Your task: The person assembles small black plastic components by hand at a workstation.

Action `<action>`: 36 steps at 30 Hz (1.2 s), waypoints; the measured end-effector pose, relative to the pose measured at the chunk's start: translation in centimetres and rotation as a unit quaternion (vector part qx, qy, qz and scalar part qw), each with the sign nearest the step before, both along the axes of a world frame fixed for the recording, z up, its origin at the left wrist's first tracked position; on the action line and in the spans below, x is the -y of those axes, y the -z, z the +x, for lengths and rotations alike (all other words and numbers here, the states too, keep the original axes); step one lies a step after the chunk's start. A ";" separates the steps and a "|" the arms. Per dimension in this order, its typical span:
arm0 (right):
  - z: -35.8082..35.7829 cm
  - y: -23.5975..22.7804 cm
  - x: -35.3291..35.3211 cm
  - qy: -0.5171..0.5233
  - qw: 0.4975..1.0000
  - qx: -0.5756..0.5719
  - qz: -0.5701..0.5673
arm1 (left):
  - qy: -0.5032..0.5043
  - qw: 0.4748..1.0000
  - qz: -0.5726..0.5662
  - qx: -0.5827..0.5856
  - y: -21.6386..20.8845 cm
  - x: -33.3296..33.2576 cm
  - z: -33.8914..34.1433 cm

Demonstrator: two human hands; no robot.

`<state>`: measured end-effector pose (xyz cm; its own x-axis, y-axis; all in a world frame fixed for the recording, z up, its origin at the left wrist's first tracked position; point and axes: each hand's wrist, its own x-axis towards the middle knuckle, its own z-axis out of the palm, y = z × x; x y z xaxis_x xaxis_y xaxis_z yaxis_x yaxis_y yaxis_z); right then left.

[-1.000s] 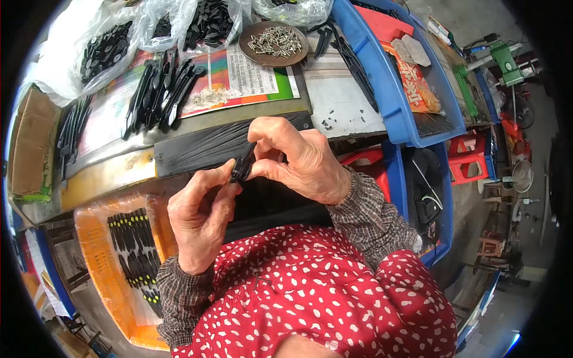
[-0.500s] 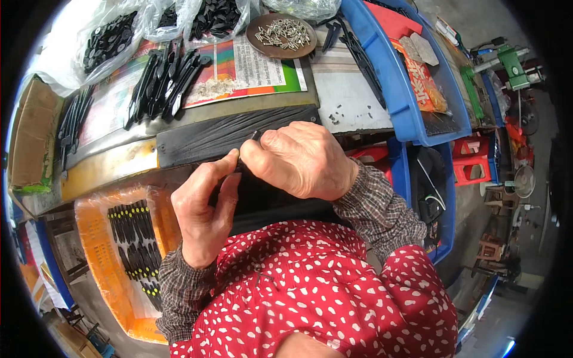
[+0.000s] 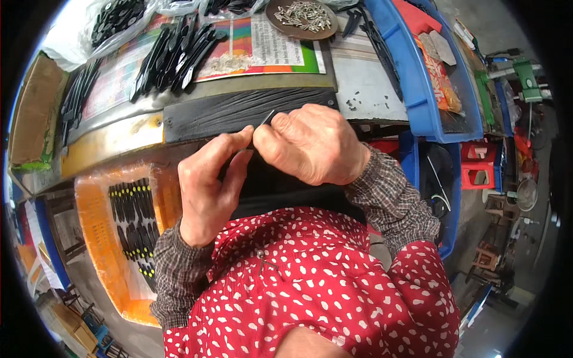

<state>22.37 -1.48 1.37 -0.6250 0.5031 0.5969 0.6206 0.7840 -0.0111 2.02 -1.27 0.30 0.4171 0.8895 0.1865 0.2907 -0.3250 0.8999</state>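
Observation:
My right hand (image 3: 313,143) is closed, thumb and forefinger pressed together around a slim dark strip (image 3: 269,117). Its narrow end pokes out above the fingers; the rest is covered. Against it, my left hand (image 3: 209,179) makes a pinch with thumb and forefinger; what lies between those fingertips is hidden. Both hands are just in front of a black ridged pad (image 3: 239,110) on the bench edge. Beyond the pad lies a pile of long black plastic pieces (image 3: 173,56), and a brown dish (image 3: 280,28) holds small metal pins (image 3: 307,17).
Left of my lap is an orange crate (image 3: 95,238) holding rows of black pieces with yellow-green dots. A cardboard box (image 3: 36,110) stands at the bench's left end. At right are a blue bin (image 3: 418,101) with a snack bag (image 3: 439,83) and red stools (image 3: 477,164).
Both hands stay together and the strip's end now shows more, pointing up and right. The view has shifted, so the bench appears higher.

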 end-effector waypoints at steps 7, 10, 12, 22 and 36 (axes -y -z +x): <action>-0.5 0.2 -0.2 -0.011 1.000 0.000 -0.012 | -0.012 0.983 -0.168 0.071 0.5 0.4 -0.4; -0.6 0.6 -0.5 -0.020 0.999 0.019 0.045 | 0.000 0.998 0.068 -0.003 0.3 0.1 -0.1; -0.7 1.0 -0.8 -0.009 0.999 -0.011 0.049 | -0.009 0.999 -0.015 0.041 0.5 0.1 -0.1; -0.6 0.5 -0.6 -0.021 1.000 0.023 0.004 | -0.008 0.994 -0.075 0.074 1.0 0.3 -0.3; -0.3 0.6 -1.0 -0.025 0.993 -0.093 -0.062 | -0.022 0.958 -0.220 0.185 0.5 0.8 0.2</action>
<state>22.03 -0.51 0.79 -0.5360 0.5511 0.6395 0.5587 0.7995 -0.2207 2.20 -2.12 -0.17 0.3556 0.9310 -0.0826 -0.0698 0.1145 0.9910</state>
